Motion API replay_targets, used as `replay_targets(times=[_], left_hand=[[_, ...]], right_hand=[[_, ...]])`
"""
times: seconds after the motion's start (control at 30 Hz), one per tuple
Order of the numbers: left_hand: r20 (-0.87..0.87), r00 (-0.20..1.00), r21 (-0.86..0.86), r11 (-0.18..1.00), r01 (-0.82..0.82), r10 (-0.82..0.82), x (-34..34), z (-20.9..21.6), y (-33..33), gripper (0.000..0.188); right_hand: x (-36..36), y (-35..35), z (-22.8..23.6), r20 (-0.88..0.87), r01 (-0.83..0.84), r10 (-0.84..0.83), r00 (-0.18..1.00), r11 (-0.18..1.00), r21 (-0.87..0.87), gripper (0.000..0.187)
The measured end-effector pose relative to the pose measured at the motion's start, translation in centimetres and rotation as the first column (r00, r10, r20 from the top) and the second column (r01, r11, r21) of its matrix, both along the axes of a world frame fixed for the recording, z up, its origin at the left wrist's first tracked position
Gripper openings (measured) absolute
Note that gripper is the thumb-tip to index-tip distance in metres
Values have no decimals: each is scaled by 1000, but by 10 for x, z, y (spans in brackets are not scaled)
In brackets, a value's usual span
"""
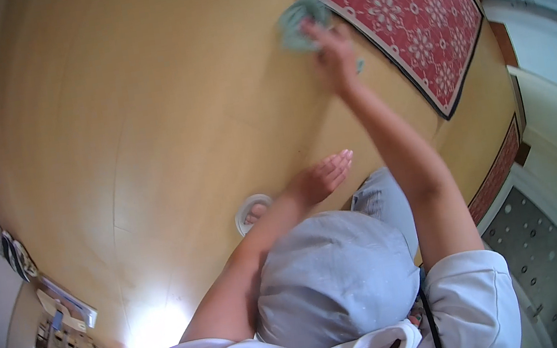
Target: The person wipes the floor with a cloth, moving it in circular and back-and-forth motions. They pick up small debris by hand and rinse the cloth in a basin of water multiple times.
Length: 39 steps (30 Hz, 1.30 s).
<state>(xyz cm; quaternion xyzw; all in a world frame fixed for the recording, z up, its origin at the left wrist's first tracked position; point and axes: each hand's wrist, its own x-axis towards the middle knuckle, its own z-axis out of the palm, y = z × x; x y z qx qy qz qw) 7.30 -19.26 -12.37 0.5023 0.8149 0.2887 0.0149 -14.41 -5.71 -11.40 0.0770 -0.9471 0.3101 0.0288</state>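
Observation:
My right hand (335,54) reaches far forward over the wooden floor (174,103), its fingers pressing on a green cloth (299,25). The cloth lies bunched against the floor beside the dark edge of a red patterned rug (397,5). Hand and cloth are both blurred by motion. Closer to me, my left hand (323,176) hovers near my bent knee with nothing in it. Its fingers are stretched out and lie side by side.
A foot in a white slipper (253,214) rests on the floor below my left forearm. Shoes (8,247) line the far left edge. At the right stand a white door with a grey panel (537,243) and a second red mat (496,163).

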Motion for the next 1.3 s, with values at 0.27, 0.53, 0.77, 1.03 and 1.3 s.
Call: replay_targets(times=[0.27, 0.53, 0.77, 1.03, 1.3], left_hand=[[260, 959, -199, 965, 171, -116, 6, 6, 5, 38], [53, 999, 53, 999, -2, -1, -1, 8, 8, 38], [31, 999, 18, 999, 41, -41, 0, 12, 23, 36], [245, 969, -92, 996, 0, 22, 15, -12, 17, 33], [100, 983, -240, 962, -126, 154, 20, 36, 23, 46]], right_hand=[[102, -29, 4, -132, -677, 664, 736, 729, -105, 48], [152, 171, 37, -18, 625, -628, 778, 777, -82, 55], [152, 153, -13, -199, 242, -255, 946, 966, -86, 60], [164, 55, 14, 88, -400, 424, 901, 893, -204, 42], [183, 233, 33, 53, 453, -450, 891, 879, -149, 52]])
